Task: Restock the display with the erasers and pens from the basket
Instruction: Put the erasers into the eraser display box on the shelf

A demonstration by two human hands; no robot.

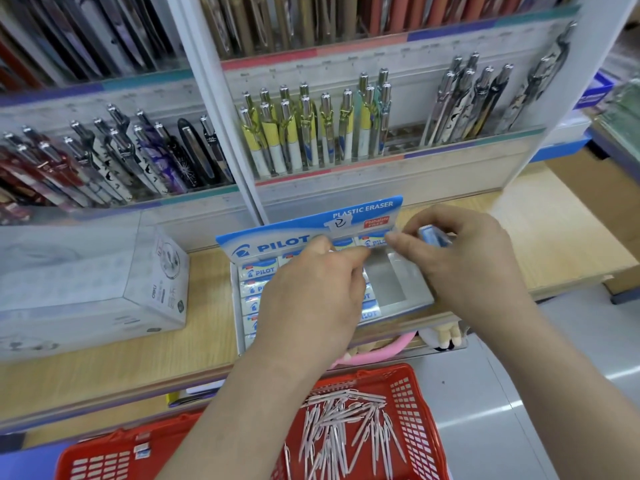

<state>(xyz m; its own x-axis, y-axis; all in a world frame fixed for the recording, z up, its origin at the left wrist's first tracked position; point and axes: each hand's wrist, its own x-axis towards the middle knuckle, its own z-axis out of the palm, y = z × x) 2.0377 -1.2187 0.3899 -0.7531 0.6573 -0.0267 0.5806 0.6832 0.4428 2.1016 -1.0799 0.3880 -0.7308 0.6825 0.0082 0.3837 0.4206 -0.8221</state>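
A blue and white Pilot eraser display box (277,242) stands on the wooden shelf, its left columns filled with wrapped erasers (258,271). The right column shows a bare grey floor (384,282). My left hand (311,296) hovers over the middle of the box, fingertips pinching an eraser near the back row. My right hand (464,258) holds a blue-sleeved eraser (434,236) above the box's right side. Below, a red basket (415,410) holds several white pens (346,427).
Tiers of pens fill the display rack behind: yellow and white ones (311,133) in the centre, dark patterned ones (104,157) to the left. A white carton (104,282) lies left of the eraser box. Pink plush items (398,344) hang under the shelf edge.
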